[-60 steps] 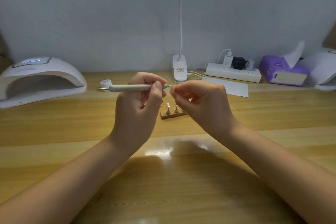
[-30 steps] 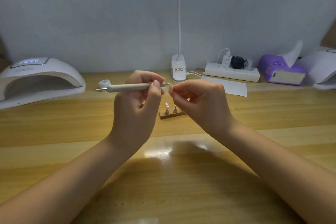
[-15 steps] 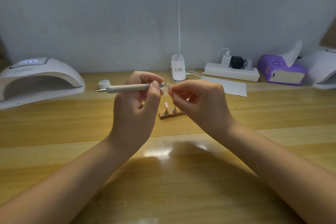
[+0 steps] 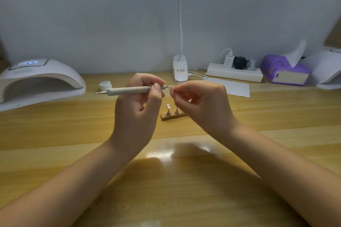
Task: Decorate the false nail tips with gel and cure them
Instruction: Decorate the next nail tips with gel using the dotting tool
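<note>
Two hands work raised above the wooden desk (image 4: 55, 134). Your left hand (image 4: 136, 114) grips a grey dotting pen (image 4: 129, 90) level, its tip at the nail tip (image 4: 171, 90) pinched in your right hand (image 4: 201, 105). One decorated tip (image 4: 168, 106) stands on the wooden holder (image 4: 173, 116) behind.

Forearms bare, no sleeves; both hands (image 4: 136, 114) (image 4: 203, 107) ungloved, nails short, unpainted.

The dotting pen (image 4: 129, 90) is pale grey with metal tips, the curing lamp (image 4: 39, 81) white (blue digits lit), the tissue box (image 4: 284, 72) purple, the table (image 4: 55, 134) honey-yellow wood grain.
</note>
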A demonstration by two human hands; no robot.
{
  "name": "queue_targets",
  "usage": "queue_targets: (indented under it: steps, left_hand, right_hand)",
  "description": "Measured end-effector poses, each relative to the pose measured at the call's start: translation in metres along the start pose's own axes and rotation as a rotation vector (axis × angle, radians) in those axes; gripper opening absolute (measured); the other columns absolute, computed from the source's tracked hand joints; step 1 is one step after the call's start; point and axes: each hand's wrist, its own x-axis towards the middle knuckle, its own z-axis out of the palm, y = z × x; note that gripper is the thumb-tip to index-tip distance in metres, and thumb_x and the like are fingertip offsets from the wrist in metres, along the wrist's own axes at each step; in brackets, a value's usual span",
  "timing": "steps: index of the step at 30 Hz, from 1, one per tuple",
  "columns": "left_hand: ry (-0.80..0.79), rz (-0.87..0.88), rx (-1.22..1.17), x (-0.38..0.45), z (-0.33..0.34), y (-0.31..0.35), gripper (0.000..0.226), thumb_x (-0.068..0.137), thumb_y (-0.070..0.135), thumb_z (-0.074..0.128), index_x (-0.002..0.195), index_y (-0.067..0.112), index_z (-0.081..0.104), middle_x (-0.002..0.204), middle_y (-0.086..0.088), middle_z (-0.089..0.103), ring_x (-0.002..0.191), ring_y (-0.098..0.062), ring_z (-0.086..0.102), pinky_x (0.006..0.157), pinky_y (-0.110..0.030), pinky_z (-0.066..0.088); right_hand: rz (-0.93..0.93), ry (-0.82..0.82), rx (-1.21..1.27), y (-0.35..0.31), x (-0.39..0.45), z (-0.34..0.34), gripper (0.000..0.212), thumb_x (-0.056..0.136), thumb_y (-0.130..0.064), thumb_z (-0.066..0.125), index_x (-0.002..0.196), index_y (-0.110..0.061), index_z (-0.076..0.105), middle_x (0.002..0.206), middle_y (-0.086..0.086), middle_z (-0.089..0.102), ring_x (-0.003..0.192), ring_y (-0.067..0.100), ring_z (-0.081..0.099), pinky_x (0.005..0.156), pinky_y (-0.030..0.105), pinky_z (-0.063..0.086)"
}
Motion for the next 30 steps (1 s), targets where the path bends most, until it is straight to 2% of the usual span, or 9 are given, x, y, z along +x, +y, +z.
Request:
queue_targets:
  steps: [9,16,26,30]
  left_hand:
    - [0.022,0.028,-0.026,-0.0017,-0.0003,-0.0004,0.013,0.091,0.027,0.048,0.094,0.022,0.060,0.078,-0.003,0.063,0.069,-0.022,0.059,0.058,-0.045,0.051]
    - [0.018,0.025,-0.017,-0.0024,0.0014,-0.0017,0.015,0.090,0.026,0.048,0.092,0.018,0.061,0.077,-0.008,0.062,0.066,-0.028,0.057,0.056,-0.048,0.048]
    - [0.015,0.006,-0.007,-0.0020,0.0018,-0.0017,0.015,0.091,0.023,0.049,0.091,0.015,0.062,0.074,-0.007,0.061,0.065,-0.028,0.057,0.055,-0.047,0.048]
    - [0.011,-0.004,-0.014,-0.0015,0.0015,-0.0016,0.012,0.093,0.016,0.049,0.091,0.014,0.061,0.074,-0.006,0.061,0.065,-0.026,0.057,0.055,-0.046,0.049]
  right_hand:
    - [0.034,-0.015,0.020,0.0000,-0.0008,0.0007,0.009,0.086,-0.014,0.071,0.090,-0.009,0.076,0.077,-0.001,0.073,0.065,0.007,0.066,0.065,0.020,0.056]
    - [0.035,-0.009,0.025,-0.0006,-0.0002,0.0001,0.009,0.085,-0.013,0.071,0.090,-0.008,0.077,0.077,0.000,0.073,0.065,0.008,0.067,0.065,0.022,0.056]
    - [0.028,-0.006,0.026,-0.0003,-0.0007,0.0004,0.008,0.085,-0.012,0.072,0.089,-0.008,0.077,0.076,0.001,0.073,0.065,0.009,0.067,0.064,0.024,0.056]
    - [0.030,-0.007,0.017,-0.0003,-0.0004,-0.0002,0.008,0.085,-0.013,0.072,0.090,-0.008,0.077,0.077,0.000,0.073,0.065,0.009,0.067,0.065,0.023,0.056]
